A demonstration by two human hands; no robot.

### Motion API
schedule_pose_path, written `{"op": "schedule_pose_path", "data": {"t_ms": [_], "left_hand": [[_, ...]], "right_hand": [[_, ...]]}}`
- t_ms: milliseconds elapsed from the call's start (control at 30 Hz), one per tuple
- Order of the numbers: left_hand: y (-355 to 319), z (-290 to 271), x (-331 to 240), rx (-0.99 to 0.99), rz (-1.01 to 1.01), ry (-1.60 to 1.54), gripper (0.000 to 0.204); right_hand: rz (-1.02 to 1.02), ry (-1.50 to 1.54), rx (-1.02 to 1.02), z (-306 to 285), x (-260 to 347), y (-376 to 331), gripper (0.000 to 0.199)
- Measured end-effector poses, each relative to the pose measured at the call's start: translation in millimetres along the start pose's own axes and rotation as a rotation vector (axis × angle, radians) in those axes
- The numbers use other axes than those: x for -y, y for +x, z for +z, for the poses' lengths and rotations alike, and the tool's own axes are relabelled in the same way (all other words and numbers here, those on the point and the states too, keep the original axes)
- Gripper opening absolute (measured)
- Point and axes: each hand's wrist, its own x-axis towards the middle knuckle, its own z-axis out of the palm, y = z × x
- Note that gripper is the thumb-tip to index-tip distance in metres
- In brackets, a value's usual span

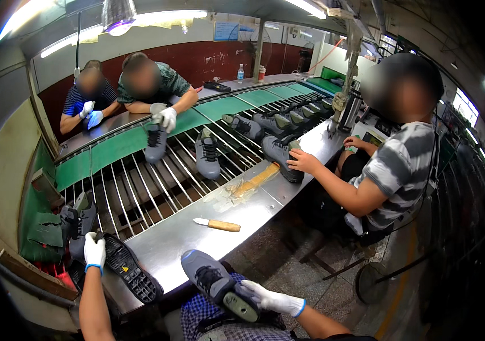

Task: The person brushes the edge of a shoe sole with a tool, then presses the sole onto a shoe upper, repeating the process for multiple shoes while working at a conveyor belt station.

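Factory conveyor line: left hand (94,250) clasping one black-soled shoe (130,277) at its heel, right hand (272,299) closed around one grey shoe (218,284), one knife (217,225) lying beyond.

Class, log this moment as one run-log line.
left hand: white glove, on black-soled shoe lying sole-up on steel bench | right hand: white glove, holds grey lace-up shoe on lap | wooden-handled knife: untouched

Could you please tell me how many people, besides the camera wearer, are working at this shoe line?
3: two people lean side by side at the far side of the conveyor, one person sits at its right. Others may be hidden.
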Motion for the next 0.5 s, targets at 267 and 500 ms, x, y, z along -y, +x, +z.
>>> {"op": "schedule_pose_path", "data": {"t_ms": [267,500], "left_hand": [[-150,-144,-129,0.747,0.047,-0.882,0.107],[-271,-107,-57,0.919,0.06,-0.683,0.095]], "right_hand": [[0.387,0.708,-0.115,-21,-125,86,0.07],[0.329,0.667,-0.089,-10,-111,103,0.083]]}}
